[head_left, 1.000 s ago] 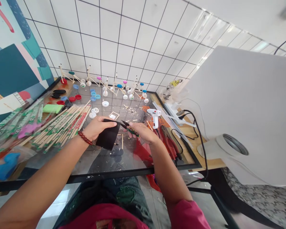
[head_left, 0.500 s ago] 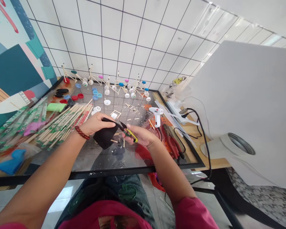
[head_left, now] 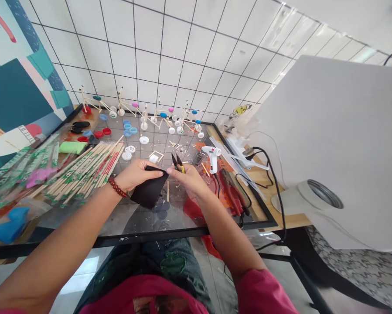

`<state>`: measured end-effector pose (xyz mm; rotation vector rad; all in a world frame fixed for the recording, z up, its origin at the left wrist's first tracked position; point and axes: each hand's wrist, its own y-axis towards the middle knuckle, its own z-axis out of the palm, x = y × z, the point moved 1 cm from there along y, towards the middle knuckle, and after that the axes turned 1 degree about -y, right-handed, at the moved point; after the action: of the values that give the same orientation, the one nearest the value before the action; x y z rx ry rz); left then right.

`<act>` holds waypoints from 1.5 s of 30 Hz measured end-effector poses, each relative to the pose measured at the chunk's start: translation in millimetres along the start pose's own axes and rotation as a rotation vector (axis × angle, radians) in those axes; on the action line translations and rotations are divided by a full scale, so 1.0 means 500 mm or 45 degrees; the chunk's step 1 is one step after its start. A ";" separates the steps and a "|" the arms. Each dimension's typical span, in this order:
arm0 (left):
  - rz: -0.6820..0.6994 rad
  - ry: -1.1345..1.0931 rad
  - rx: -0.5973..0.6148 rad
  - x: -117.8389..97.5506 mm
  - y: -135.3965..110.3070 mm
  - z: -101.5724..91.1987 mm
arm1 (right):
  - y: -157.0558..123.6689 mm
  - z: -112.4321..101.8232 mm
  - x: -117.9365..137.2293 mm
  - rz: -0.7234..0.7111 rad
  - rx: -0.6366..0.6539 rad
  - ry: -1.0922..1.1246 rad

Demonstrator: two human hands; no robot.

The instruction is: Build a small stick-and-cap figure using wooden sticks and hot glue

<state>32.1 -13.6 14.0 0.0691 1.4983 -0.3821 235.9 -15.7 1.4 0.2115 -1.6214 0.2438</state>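
Note:
A thin black sheet (head_left: pixel 149 190), perhaps foam or felt, hangs over the near middle of the table. My left hand (head_left: pixel 137 175) grips its upper edge, thumb on top. The thumb and forefinger of my right hand (head_left: pixel 192 179) pinch or touch the sheet's right corner. Tucked in that same hand are small yellow-handled thread snips (head_left: pixel 178 162), their dark blades pointing up and away from the sheet. Just beyond the hands, a small frame of sticks (head_left: pixel 162 155) lies by a white cap (head_left: pixel 154 158).
Left of my hands lies a pile of wooden chopsticks (head_left: pixel 84 170). On the right are a white glue gun (head_left: pixel 212 158) and red-handled pliers (head_left: pixel 233 192) with cables. Several stick-and-cap models (head_left: pixel 144 115) line the back edge. Bottle caps (head_left: pixel 127 127) and scraps lie about.
The snips have come away from the sheet's edge and now point upward in my right hand. My right fingers have moved to the sheet's corner. The view has shifted slightly.

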 end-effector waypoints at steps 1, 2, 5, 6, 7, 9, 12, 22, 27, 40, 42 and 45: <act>0.001 -0.001 0.020 0.003 0.000 0.005 | 0.001 0.003 -0.004 -0.014 -0.011 -0.006; -0.002 -0.012 0.037 0.006 0.000 0.009 | 0.003 0.004 -0.008 -0.023 -0.019 -0.019; -0.038 -0.114 0.000 0.009 0.000 0.018 | 0.007 0.001 -0.020 -0.048 -0.041 -0.068; -0.057 -0.160 -0.033 0.009 0.000 0.020 | 0.009 -0.001 -0.022 -0.059 -0.051 -0.078; -0.074 -0.201 -0.067 0.009 0.000 0.021 | 0.010 -0.003 -0.024 -0.071 -0.060 -0.085; -0.089 -0.228 -0.120 0.009 0.002 0.020 | 0.010 -0.005 -0.024 -0.080 -0.061 -0.089; -0.061 -0.142 -0.147 0.010 0.004 0.014 | 0.007 -0.004 -0.022 -0.024 -0.013 -0.117; -0.117 -0.128 -0.173 0.016 0.007 0.008 | 0.004 0.001 -0.025 0.010 -0.096 -0.176; -0.112 -0.127 -0.228 0.016 0.008 0.011 | 0.003 0.003 -0.019 0.013 -0.075 -0.164; -0.211 -0.609 -0.081 0.009 0.006 0.010 | 0.007 0.001 -0.009 -0.014 -0.273 0.119; -0.294 -0.645 -0.005 0.005 0.006 0.002 | 0.010 -0.002 -0.006 -0.041 -0.352 0.163; -0.342 -0.647 -0.097 0.003 0.010 -0.004 | 0.009 -0.002 0.000 -0.088 -0.419 0.158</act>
<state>31.6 -8.8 11.4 -0.2749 1.0169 -0.5142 235.5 -11.4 1.2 -0.0007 -1.5029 -0.0632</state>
